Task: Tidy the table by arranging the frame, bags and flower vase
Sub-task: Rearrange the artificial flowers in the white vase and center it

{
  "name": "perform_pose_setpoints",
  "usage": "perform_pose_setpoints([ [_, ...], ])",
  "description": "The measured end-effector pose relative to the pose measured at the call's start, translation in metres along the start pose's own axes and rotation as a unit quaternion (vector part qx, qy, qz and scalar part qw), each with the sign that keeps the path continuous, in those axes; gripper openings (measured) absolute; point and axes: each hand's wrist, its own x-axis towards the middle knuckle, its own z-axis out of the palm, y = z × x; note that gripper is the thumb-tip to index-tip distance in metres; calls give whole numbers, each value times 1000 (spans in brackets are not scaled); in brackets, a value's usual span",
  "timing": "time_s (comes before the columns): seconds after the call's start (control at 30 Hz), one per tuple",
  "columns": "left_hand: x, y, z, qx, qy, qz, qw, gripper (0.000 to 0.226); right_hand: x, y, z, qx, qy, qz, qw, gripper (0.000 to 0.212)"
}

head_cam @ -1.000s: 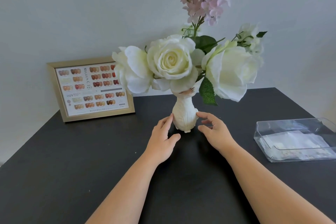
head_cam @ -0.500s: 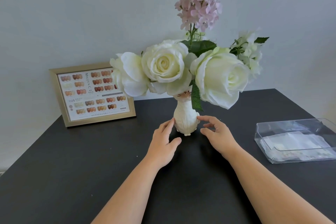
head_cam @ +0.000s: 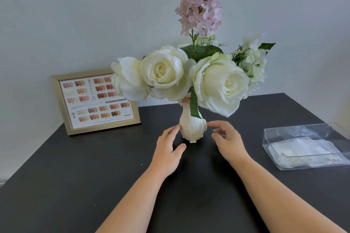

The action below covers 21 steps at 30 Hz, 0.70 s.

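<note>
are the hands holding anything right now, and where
Nothing is gripped. The left hand touches the vase low on its side with its fingertips; the right hand hovers beside it.

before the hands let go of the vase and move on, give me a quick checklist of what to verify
1. White vase upright on the black table: ok.
2. Left hand clear of vase: not ok, fingertips touch its side.
3. Right hand clear of vase: cannot tell, fingertip at its edge.
4. Gold frame standing against the wall: ok.
5. Bags inside the clear tray: ok.
6. White roses block the frame: not ok, one bloom overlaps its corner.
</note>
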Motion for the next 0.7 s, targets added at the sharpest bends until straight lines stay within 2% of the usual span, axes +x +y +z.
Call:
perform_pose_setpoints([
  [0.13, -2, 11, -12, -118, 114, -9, 986, 50, -12, -19, -8, 63, 163, -61, 983, 42],
  [0.17, -1, 16, -18, -154, 146, -13, 977, 48, -14, -28, -10, 72, 192, -104, 973, 41],
  [0.23, 1, 31, -33, -236, 199, 1, 951, 46, -17, -50, -15, 64, 244, -243, 937, 48],
  [0.33, 5, 60, -56, -314, 228, 53, 920, 52, -14, -81, -23, 19, 270, -428, 862, 54],
  [0.4, 8, 79, -67, -337, 211, 78, 914, 59, -12, -103, -27, -4, 257, -485, 836, 56],
  [0.47, 11, 93, -77, -350, 183, 94, 914, 60, -10, -120, -30, -29, 219, -505, 834, 66],
  [0.53, 17, 104, -87, -361, 157, 103, 913, 55, -9, -133, -31, -69, 175, -497, 847, 81],
  [0.57, 21, 107, -93, -375, 144, 101, 910, 55, -9, -138, -32, -93, 155, -489, 853, 82],
  [0.7, 38, 113, -118, -436, 102, 78, 891, 53, -8, -155, -39, -167, 135, -432, 876, 61],
])
